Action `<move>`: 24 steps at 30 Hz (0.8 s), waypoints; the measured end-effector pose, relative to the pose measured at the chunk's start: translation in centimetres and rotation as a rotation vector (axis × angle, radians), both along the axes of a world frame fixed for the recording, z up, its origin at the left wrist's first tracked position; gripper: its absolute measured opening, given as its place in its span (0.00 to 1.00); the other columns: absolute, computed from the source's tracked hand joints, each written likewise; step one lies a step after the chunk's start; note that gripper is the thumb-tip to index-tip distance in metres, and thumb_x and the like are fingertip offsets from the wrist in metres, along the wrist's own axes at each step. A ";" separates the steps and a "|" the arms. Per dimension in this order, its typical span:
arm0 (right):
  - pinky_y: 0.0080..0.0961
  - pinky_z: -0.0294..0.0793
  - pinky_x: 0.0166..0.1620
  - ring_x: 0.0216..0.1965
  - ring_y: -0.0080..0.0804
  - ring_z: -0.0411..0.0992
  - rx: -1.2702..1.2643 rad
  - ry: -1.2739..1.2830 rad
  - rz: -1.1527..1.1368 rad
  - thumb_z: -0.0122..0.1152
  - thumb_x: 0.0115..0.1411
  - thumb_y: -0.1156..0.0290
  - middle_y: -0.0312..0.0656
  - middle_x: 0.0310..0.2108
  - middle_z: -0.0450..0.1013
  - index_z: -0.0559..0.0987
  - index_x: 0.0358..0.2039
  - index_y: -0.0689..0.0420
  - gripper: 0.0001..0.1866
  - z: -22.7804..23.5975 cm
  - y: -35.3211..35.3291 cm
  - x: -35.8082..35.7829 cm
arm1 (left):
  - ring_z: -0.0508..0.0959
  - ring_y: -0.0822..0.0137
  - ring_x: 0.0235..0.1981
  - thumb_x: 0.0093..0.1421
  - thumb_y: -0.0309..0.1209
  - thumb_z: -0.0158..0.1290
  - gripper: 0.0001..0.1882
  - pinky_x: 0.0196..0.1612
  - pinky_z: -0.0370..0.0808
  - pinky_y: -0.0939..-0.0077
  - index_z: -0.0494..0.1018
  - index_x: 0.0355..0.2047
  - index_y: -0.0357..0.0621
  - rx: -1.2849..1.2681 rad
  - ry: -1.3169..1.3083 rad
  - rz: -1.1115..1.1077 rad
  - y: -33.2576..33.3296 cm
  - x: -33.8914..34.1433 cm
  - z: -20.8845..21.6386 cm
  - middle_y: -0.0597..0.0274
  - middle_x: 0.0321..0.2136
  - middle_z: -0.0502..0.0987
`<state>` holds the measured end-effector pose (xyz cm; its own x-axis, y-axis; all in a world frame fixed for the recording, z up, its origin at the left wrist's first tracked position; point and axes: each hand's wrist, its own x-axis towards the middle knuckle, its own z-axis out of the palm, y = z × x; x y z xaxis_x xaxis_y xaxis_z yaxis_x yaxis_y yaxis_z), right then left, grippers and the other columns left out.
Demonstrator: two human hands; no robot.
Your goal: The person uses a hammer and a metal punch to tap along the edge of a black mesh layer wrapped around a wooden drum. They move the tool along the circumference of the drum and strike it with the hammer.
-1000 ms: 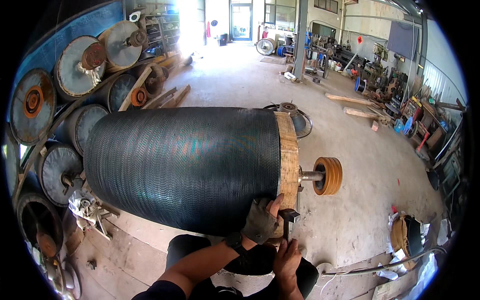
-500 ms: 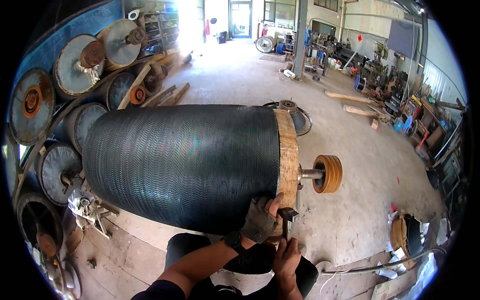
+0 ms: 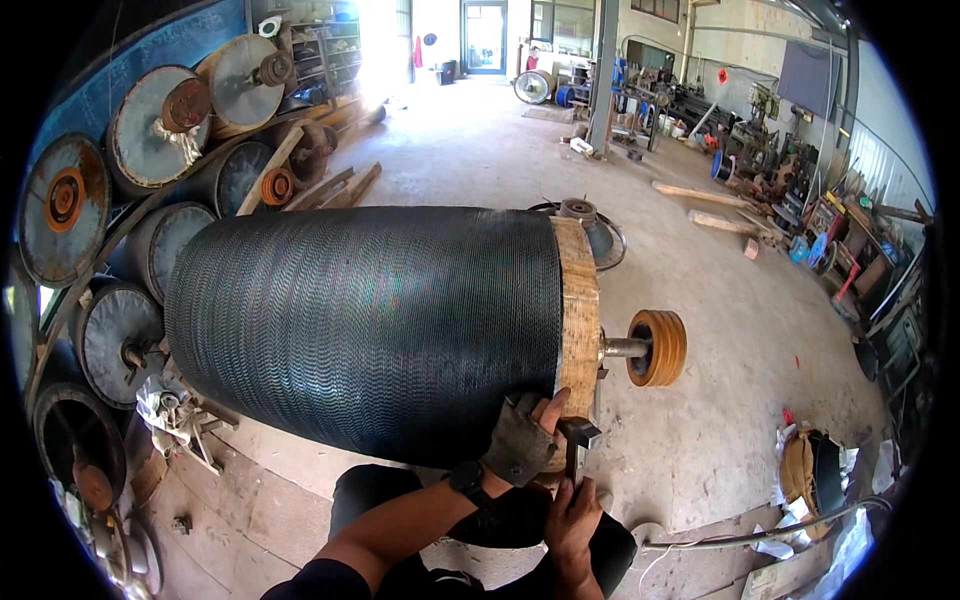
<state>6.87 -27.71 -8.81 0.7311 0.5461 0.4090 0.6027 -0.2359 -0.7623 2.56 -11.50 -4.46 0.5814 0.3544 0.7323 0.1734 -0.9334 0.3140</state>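
A large drum point(image 3: 370, 330) covered in black, finely ridged material lies across the view in front of me. Its right end has a pale wooden band point(image 3: 580, 310). My left hand point(image 3: 520, 440), in a dark glove with bare fingertips, rests against the lower right edge of the black covering, where it meets the wood. Those fingers are bent close together at the band; anything between them is hidden. In my bare right hand point(image 3: 573, 520) is a hammer point(image 3: 579, 440), gripped by its handle, the dark metal head up beside my left fingertips.
A shaft with an orange grooved pulley point(image 3: 657, 348) sticks out from the drum's right end. Metal-ended rollers point(image 3: 160, 125) are stacked along the left. Wooden beams point(image 3: 700, 194) lie on the floor at right. An open cardboard box point(image 3: 800, 465) and a hose point(image 3: 770, 537) are at lower right.
The hammer head has tilted slightly, showing more of its face, and sits a little lower. My left hand keeps its place at the drum's edge.
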 end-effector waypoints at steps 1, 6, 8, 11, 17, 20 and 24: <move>0.50 0.66 0.25 0.23 0.66 0.71 -0.007 0.011 0.011 0.54 0.69 0.67 0.60 0.21 0.71 0.71 0.34 0.64 0.12 -0.2 0.0 0.1 | 0.72 0.49 0.40 0.47 0.27 0.59 0.38 0.47 0.68 0.53 0.65 0.62 0.39 -0.010 0.003 -0.008 0.0 0.0 0.0 0.53 0.37 0.73; 0.50 0.65 0.25 0.23 0.66 0.71 0.020 -0.018 0.014 0.54 0.69 0.67 0.60 0.21 0.71 0.71 0.36 0.64 0.12 -0.4 0.2 0.1 | 0.72 0.49 0.40 0.49 0.30 0.58 0.37 0.48 0.68 0.53 0.65 0.62 0.38 -0.009 0.018 -0.009 0.2 0.0 -0.4 0.53 0.37 0.73; 0.50 0.65 0.25 0.23 0.66 0.70 -0.002 -0.017 0.013 0.54 0.69 0.67 0.60 0.22 0.71 0.71 0.37 0.65 0.12 -0.2 0.0 0.0 | 0.72 0.50 0.41 0.49 0.30 0.58 0.37 0.48 0.67 0.52 0.65 0.62 0.38 0.000 0.019 -0.011 0.2 0.0 -0.5 0.53 0.38 0.73; 0.51 0.64 0.25 0.23 0.66 0.70 -0.004 -0.015 0.041 0.53 0.70 0.68 0.61 0.22 0.71 0.71 0.37 0.66 0.12 0.1 0.1 0.1 | 0.72 0.50 0.40 0.50 0.31 0.57 0.37 0.49 0.67 0.53 0.64 0.63 0.38 -0.028 0.028 -0.023 0.0 -0.3 0.1 0.53 0.38 0.73; 0.47 0.77 0.30 0.28 0.61 0.79 -0.074 -0.023 0.051 0.56 0.67 0.71 0.60 0.28 0.78 0.69 0.58 0.71 0.22 -0.4 -0.4 0.3 | 0.72 0.50 0.40 0.49 0.28 0.58 0.38 0.49 0.67 0.53 0.64 0.63 0.39 -0.012 0.027 0.004 0.0 -0.1 -0.2 0.53 0.37 0.73; 0.46 0.77 0.30 0.29 0.60 0.79 -0.161 -0.006 0.051 0.55 0.67 0.72 0.60 0.29 0.78 0.69 0.58 0.70 0.22 -0.1 -0.3 0.5 | 0.72 0.50 0.40 0.49 0.28 0.58 0.38 0.49 0.67 0.53 0.64 0.63 0.39 -0.041 0.017 -0.018 0.0 -0.2 0.0 0.54 0.37 0.73; 0.46 0.77 0.30 0.29 0.61 0.79 -0.133 0.000 0.050 0.55 0.67 0.72 0.61 0.30 0.78 0.68 0.60 0.68 0.23 -0.5 -0.5 0.4 | 0.72 0.53 0.38 0.50 0.29 0.57 0.36 0.45 0.69 0.56 0.65 0.61 0.34 0.030 0.028 0.010 0.0 -0.2 0.3 0.54 0.35 0.73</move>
<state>7.30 -28.18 -9.26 0.7012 0.6316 0.3307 0.6166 -0.3045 -0.7260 2.39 -11.50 -4.15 0.5983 0.3387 0.7262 0.1911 -0.9404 0.2812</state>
